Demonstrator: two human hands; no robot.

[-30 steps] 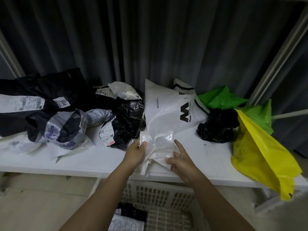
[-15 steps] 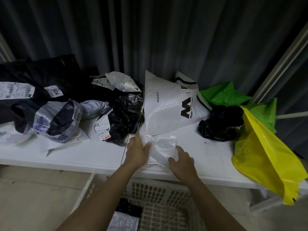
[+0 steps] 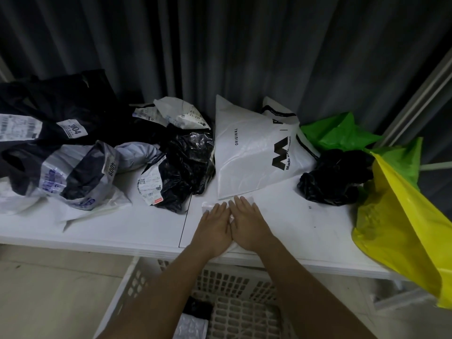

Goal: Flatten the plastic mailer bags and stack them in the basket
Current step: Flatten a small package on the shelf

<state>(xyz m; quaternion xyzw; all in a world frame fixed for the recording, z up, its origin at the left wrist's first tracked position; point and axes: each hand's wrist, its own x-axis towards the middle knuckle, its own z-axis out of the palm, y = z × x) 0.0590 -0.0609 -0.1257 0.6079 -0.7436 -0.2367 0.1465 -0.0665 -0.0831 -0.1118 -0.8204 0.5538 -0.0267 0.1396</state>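
A small clear plastic bag (image 3: 208, 205) lies flat on the white table (image 3: 137, 226), mostly hidden under my hands. My left hand (image 3: 213, 226) and my right hand (image 3: 247, 222) press on it side by side, palms down, fingers straight. Just behind them lies a large white mailer (image 3: 252, 152) printed with "ORIGINAL" and a black M. A white slatted basket (image 3: 230, 289) stands below the table's front edge, with a black bag (image 3: 198, 310) and a whitish bag (image 3: 189, 327) in it.
Crumpled black bags (image 3: 188, 165) (image 3: 335, 177) flank the white mailer. A grey-and-navy mailer (image 3: 73, 177) and black labelled bags (image 3: 53, 118) pile up at the left. Green bags (image 3: 340, 133) and a yellow bag (image 3: 401, 231) hang over the right end. A dark curtain (image 3: 220, 45) backs the table.
The clear bag was held up in both hands, then lowered to the table. Both hands have come together and now press it flat with straight fingers.
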